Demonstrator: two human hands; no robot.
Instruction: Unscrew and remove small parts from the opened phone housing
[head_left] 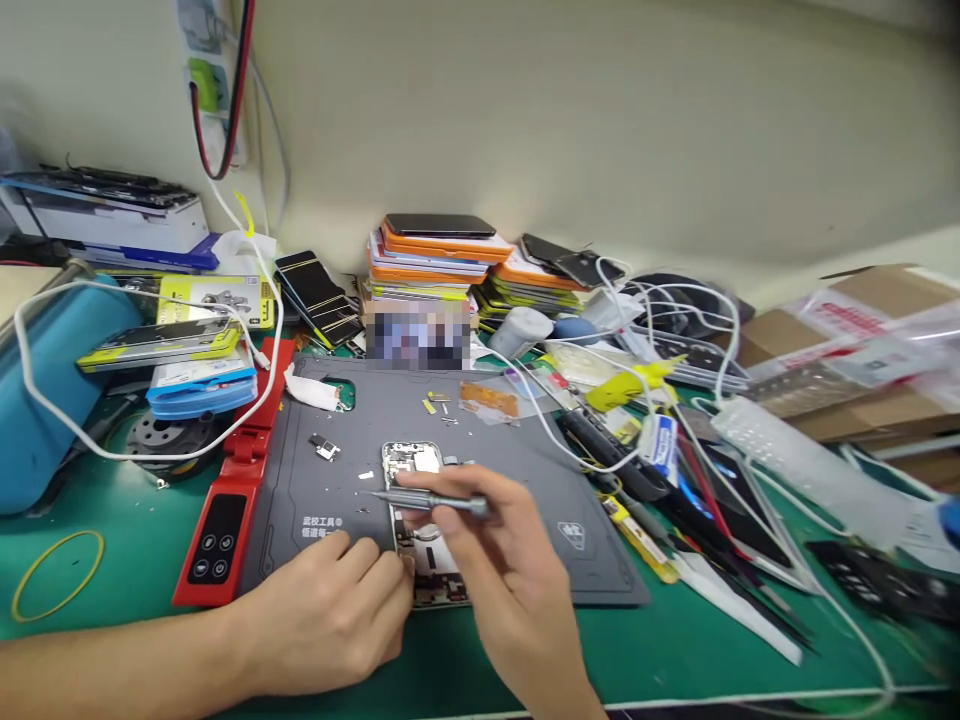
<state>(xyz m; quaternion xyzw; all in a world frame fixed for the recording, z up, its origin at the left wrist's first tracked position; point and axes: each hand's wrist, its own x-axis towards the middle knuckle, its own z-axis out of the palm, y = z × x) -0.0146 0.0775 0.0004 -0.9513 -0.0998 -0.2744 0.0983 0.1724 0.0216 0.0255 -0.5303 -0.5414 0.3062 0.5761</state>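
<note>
Opened, pale-rimmed phone [444, 548] on my dark-grey mat [551, 480], innards [426, 459] still fitted.
Small silvery pieces [445, 408] lie loose beyond; my right hand [517, 565] holds a slim grey screwdriver [429, 501]; my left hand [341, 605] curls at the phone's left, grip hidden.

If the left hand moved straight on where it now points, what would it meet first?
Probably the opened phone, close beside the left hand; whether they touch is unclear.
</note>
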